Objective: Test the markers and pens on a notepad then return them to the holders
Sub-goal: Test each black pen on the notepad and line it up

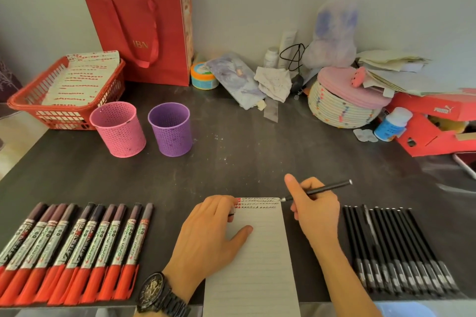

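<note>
Black slim pen (325, 188) is pinched in the right hand (316, 211), its tip at the top right corner of the white lined notepad (257, 252). The left hand (211, 229) rests on the notepad's upper left, thumb spread; whether its fingers hold anything is unclear. Red-ended markers (72, 247) lie to the left on the dark table (231, 162).

The notepad (257, 252) is showing ruled lines, with red and black marks along its top. At its nine o'clock the markers (69, 252) are wearing red caps; at three, the pens (396, 247) are showing black. At eleven, a pink holder (118, 131) and a purple holder (171, 132) are showing dotted holes.
</note>
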The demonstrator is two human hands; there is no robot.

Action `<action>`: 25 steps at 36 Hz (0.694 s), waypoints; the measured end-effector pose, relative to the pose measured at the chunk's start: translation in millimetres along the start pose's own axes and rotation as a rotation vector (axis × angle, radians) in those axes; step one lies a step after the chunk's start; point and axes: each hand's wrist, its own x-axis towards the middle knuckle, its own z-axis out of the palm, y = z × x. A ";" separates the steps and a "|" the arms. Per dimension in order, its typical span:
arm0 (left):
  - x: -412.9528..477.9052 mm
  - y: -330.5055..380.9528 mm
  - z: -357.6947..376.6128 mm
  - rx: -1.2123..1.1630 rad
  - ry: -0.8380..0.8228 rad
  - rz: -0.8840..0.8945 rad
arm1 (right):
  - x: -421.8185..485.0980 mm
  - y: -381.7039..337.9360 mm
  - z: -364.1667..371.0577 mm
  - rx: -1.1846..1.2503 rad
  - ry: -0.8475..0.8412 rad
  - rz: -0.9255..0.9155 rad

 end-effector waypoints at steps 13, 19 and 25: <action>1.1 -0.8 1.5 -0.006 -0.044 -0.036 | 2.5 13.2 3.6 -0.166 -0.004 -0.046; 0.4 -1.1 0.9 0.012 -0.016 -0.025 | 4.5 16.6 6.3 -0.165 -0.016 -0.035; -0.5 -0.7 0.6 0.003 0.007 -0.018 | 4.4 18.4 6.4 -0.182 -0.007 -0.058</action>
